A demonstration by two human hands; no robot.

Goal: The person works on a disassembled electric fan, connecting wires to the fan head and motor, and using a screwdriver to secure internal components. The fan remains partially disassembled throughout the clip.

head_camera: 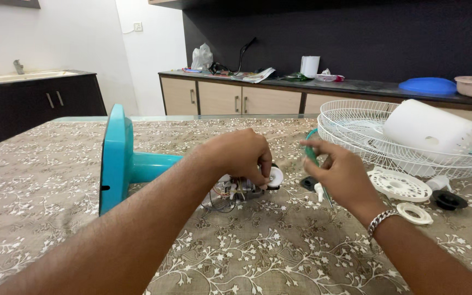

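Observation:
A turquoise fan stand lies on its side on the patterned tablecloth, its round base upright at the left. At the end of its neck sits the bare fan motor with loose wires. My left hand grips the motor from above, fingers by a small white round part. To its right, my right hand holds a green-handled screwdriver with the shaft pointing down toward the cloth.
Two white wire fan guards are stacked at the right with a white motor cover in them. A white ring plate, a small white ring and a black cap lie near. Counters stand behind.

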